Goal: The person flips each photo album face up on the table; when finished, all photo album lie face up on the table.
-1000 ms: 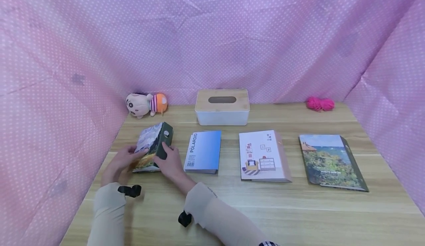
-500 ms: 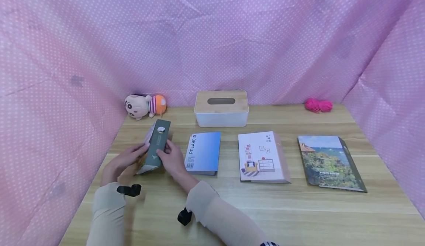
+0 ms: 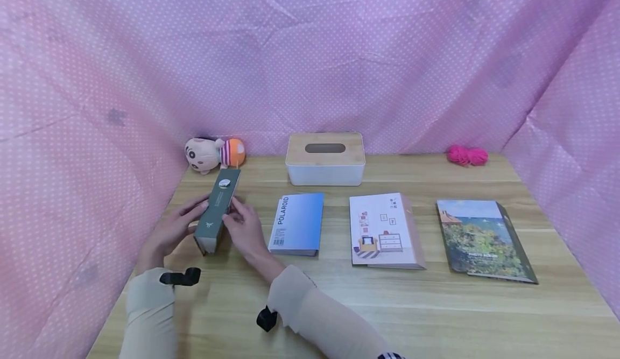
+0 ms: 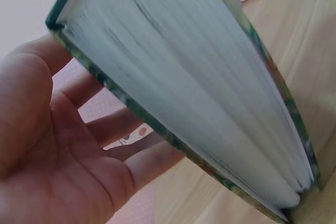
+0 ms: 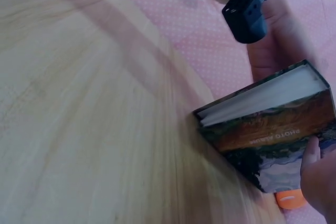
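A thick photo album (image 3: 215, 207) with a dark green spine stands tilted on the table, spine up. Its painted cover (image 5: 273, 135) shows in the right wrist view. The left wrist view has the white page edges (image 4: 184, 77) between its two covers. My left hand (image 3: 170, 229) touches the left cover, the fingers (image 4: 113, 127) spread and nearly straight against it. On the other side my right hand (image 3: 248, 233) presses the right cover with thumb and fingertips; one digit (image 5: 311, 153) lies against it. The album is between both hands, and neither wraps its spine.
To the right lie a blue Polaroid album (image 3: 297, 223), a white album (image 3: 378, 230) with furniture drawings and a landscape photo album (image 3: 484, 240). Behind are a plush doll (image 3: 215, 153), a tissue box (image 3: 325, 160) and pink yarn (image 3: 467, 155). Pink dotted cloth (image 3: 319, 63) surrounds the table.
The photo album has turned from lying tilted with its front cover up to standing with its spine on top. Both hands have shifted to opposite covers; the left has moved slightly left.
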Demonstrator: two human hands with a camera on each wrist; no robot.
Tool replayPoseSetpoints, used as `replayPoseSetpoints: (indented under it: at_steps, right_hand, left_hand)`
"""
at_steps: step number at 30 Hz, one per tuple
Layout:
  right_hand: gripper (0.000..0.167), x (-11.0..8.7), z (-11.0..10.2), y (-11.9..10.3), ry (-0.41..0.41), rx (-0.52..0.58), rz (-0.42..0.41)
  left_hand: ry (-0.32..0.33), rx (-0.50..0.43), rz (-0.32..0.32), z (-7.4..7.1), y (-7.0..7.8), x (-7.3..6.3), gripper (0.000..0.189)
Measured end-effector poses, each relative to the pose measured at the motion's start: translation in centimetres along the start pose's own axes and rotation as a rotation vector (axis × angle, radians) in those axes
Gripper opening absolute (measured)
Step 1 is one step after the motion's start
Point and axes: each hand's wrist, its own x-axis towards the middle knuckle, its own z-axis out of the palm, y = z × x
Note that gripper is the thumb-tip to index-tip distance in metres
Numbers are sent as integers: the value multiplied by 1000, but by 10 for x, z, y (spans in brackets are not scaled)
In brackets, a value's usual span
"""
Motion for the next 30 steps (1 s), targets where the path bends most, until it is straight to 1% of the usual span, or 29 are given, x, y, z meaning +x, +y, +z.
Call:
replayPoseSetpoints:
  at_steps: [1, 3, 6, 11, 17, 20, 23, 25, 30]
  right_hand:
    - [52, 0, 1, 1, -9, -3, -1]
    - [54, 1, 2, 3, -30, -11, -7]
    - [55, 1, 3, 5, -68, -25, -6]
    - [55, 2, 5, 5, -120, -69, 8]
    - [56, 4, 7, 4, -174, -112, 12]
    - [57, 5, 7, 6, -202, -144, 5]
    - [59, 6, 11, 10, -226, -191, -9]
    - [61, 6, 15, 14, -233, -232, -21]
    - [64, 0, 24, 21, -254, -273, 4]
  left_hand:
    - [14, 1, 0, -1, 1, 0, 67]
    - [19, -5, 11, -3, 3, -1, 64]
    - [10, -31, 37, -6, 2, -1, 61]
    - [5, -91, 63, -12, -3, -1, 57]
    - [-24, -179, 110, -18, -9, -2, 54]
    - [-12, -192, 118, -20, -9, -4, 55]
    - [24, -167, 109, -22, -10, -7, 55]
    - [56, -127, 93, -24, -10, -10, 55]
    - [119, -31, 67, -28, -11, -18, 56]
